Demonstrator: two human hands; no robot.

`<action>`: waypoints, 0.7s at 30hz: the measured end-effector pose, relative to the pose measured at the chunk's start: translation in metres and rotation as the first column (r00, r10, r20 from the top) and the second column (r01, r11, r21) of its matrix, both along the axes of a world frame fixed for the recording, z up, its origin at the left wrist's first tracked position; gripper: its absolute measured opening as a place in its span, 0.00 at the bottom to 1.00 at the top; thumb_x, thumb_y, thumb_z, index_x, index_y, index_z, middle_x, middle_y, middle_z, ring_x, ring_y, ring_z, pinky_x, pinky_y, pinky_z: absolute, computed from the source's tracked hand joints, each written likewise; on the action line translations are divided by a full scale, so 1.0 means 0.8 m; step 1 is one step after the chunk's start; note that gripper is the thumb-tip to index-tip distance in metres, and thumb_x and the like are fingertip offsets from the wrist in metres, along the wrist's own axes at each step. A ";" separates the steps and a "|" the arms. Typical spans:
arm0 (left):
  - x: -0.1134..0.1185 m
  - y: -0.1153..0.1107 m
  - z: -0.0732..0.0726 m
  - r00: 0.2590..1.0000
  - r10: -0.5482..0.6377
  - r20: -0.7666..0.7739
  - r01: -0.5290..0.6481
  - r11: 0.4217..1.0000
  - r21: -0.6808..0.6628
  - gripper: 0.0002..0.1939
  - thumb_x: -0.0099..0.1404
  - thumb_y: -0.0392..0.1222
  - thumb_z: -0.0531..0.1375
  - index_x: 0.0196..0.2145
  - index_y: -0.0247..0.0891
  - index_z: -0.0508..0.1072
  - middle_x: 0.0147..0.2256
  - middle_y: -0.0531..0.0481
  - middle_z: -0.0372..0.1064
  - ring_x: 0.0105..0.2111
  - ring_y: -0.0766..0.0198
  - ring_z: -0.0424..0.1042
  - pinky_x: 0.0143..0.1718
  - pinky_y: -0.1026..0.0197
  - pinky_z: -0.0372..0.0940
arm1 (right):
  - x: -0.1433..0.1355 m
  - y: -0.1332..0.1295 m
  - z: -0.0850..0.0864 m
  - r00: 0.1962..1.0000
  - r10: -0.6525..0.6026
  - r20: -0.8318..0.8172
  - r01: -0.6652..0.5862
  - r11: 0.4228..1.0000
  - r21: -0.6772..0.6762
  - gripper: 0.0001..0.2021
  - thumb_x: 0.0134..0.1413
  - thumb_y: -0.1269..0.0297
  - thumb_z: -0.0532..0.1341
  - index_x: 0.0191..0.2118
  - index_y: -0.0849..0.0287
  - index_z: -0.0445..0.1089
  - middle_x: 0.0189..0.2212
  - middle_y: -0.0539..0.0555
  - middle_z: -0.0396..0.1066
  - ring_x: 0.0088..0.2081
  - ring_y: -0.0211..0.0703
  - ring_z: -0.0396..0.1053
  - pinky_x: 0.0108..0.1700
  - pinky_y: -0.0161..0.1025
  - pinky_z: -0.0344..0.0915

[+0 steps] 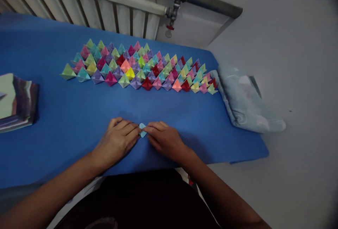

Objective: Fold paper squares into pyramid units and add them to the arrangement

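Observation:
A small folded piece of light blue paper [143, 131] lies on the blue table near its front edge, between my two hands. My left hand [118, 138] grips its left side with the fingers drawn together. From the other side, my right hand [164, 139] presses the paper's right part with closed fingers. The paper's outer corners are hidden under the fingertips. Behind my hands stand rows of small folded paper boats [136, 68] in many colours, side by side.
A stack of coloured paper [13, 102] lies at the left. At the table's right end rests a folded pale blue cloth [237, 99]. A white radiator [87, 5] and a pipe with a red valve [170, 27] run along the back wall. The blue table [79, 116] extends leftward.

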State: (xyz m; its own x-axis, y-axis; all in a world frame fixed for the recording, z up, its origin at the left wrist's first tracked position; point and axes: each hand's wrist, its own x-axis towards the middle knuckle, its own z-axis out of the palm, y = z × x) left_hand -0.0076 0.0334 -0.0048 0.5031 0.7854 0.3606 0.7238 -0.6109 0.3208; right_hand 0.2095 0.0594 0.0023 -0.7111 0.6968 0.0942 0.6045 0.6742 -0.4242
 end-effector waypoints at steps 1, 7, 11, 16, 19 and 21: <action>0.000 0.003 0.000 1.000 -0.006 0.003 0.006 1.000 -0.002 0.13 0.72 0.41 0.54 0.44 0.42 0.78 0.42 0.45 0.79 0.42 0.53 0.74 0.49 0.48 0.56 | 0.001 0.001 -0.002 1.000 0.001 -0.016 -0.001 1.000 0.003 0.14 0.64 0.69 0.56 0.53 0.58 0.71 0.48 0.60 0.74 0.47 0.48 0.70 0.50 0.47 0.67; -0.004 0.005 -0.005 1.000 -0.030 -0.006 0.031 0.999 0.011 0.12 0.72 0.38 0.54 0.43 0.45 0.77 0.41 0.48 0.79 0.44 0.55 0.74 0.52 0.48 0.55 | 0.003 0.008 -0.006 0.997 0.022 -0.068 -0.022 1.000 0.005 0.11 0.66 0.67 0.55 0.48 0.57 0.73 0.46 0.59 0.75 0.44 0.46 0.71 0.47 0.43 0.68; -0.005 0.000 -0.005 0.998 -0.046 -0.045 0.051 0.992 0.119 0.13 0.72 0.34 0.53 0.45 0.44 0.76 0.43 0.48 0.79 0.44 0.57 0.75 0.52 0.49 0.57 | 0.004 0.007 -0.009 0.998 0.009 -0.067 -0.006 0.999 0.051 0.11 0.66 0.67 0.55 0.47 0.55 0.74 0.45 0.56 0.76 0.42 0.44 0.72 0.44 0.39 0.67; -0.001 -0.002 -0.005 0.997 -0.012 -0.075 0.029 0.972 0.232 0.07 0.72 0.35 0.56 0.43 0.38 0.74 0.41 0.48 0.79 0.42 0.58 0.75 0.51 0.49 0.58 | 0.003 0.004 -0.009 0.999 -0.001 -0.041 0.007 0.987 0.159 0.11 0.68 0.66 0.54 0.46 0.56 0.74 0.44 0.54 0.77 0.40 0.42 0.72 0.42 0.37 0.67; 0.000 -0.002 -0.005 0.997 -0.008 -0.081 0.025 0.978 0.207 0.08 0.71 0.33 0.56 0.44 0.37 0.74 0.42 0.48 0.78 0.41 0.59 0.75 0.51 0.49 0.58 | 0.002 0.004 -0.007 0.999 -0.029 -0.029 0.033 0.988 0.152 0.11 0.68 0.65 0.53 0.45 0.56 0.74 0.44 0.54 0.76 0.41 0.42 0.72 0.42 0.36 0.67; 0.001 -0.001 -0.005 0.997 -0.001 -0.076 0.016 0.981 0.194 0.09 0.71 0.32 0.55 0.43 0.37 0.74 0.42 0.47 0.78 0.41 0.59 0.75 0.51 0.49 0.58 | 0.001 0.004 -0.006 0.999 -0.041 -0.033 0.045 0.990 0.132 0.12 0.69 0.65 0.53 0.44 0.57 0.74 0.43 0.55 0.76 0.41 0.42 0.72 0.42 0.37 0.68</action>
State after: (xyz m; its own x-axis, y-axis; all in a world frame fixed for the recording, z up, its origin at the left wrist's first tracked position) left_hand -0.0070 0.0323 -0.0087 0.5408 0.6997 0.4668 0.7357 -0.6625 0.1408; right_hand 0.2106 0.0624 -0.0026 -0.6763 0.7064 0.2088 0.6223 0.6996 -0.3512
